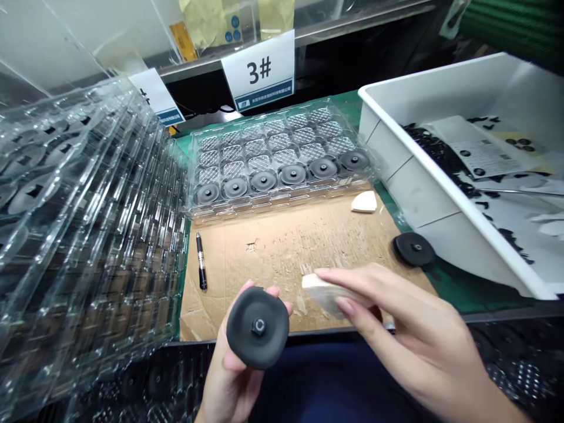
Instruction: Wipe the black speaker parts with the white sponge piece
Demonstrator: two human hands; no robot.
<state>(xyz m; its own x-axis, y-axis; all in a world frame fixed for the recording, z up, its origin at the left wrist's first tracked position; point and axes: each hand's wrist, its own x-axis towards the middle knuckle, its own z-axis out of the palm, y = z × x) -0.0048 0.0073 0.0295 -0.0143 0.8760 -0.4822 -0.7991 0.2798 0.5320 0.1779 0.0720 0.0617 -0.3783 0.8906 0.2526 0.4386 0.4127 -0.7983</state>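
My left hand [238,376] grips a black rounded-square plastic part [275,326] from beneath, its dished face with a small central hub turned up toward me. Between the thumb and fingers of my right hand [409,329] is a white sponge-like block [324,291], held just right of the black part and apart from it. The block's lower side looks blurred. Both hands are over the near edge of a worn cardboard sheet [273,247]. A second white block [365,201] lies at the sheet's far right corner.
Beyond the cardboard stands a clear blister tray [277,141], its near row filled with black parts. Stacked clear trays [97,235] rise at left. A pen [201,261] lies near them. Another black part [413,249] sits beside a white bin [423,182] holding small black pieces.
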